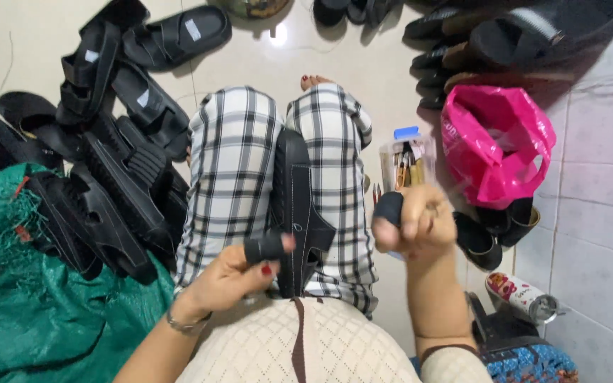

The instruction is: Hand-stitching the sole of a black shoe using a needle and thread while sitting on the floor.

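A black sandal lies lengthwise between my knees on my checked trousers. My left hand pinches the sandal's near edge, its forefinger wrapped in a black finger guard. My right hand is raised to the right of my lap, fingers closed and blurred, with a black guard on one finger. Whether it holds a thread or a needle I cannot tell.
A heap of black sandals lies on the floor at left, beside a green woven sack. A clear tool jar with a blue lid and a pink plastic bag stand at right. More sandals are stacked at top right.
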